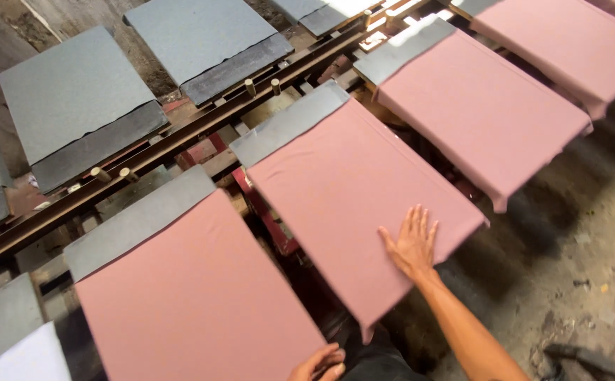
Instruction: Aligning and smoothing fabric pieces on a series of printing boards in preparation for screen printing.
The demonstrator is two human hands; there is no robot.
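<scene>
My right hand lies flat, fingers spread, on the near right corner of a dusty pink cloth stretched over the middle grey board. My left hand shows only partly at the bottom edge, touching the near corner of another pink cloth on the left board; its fingers look curled at the cloth's edge. Neither hand lifts anything.
More pink-covered boards run off to the upper right. Bare grey boards sit across a dark metal rail with wooden pegs. A white cloth is at bottom left. Dirt floor lies to the right.
</scene>
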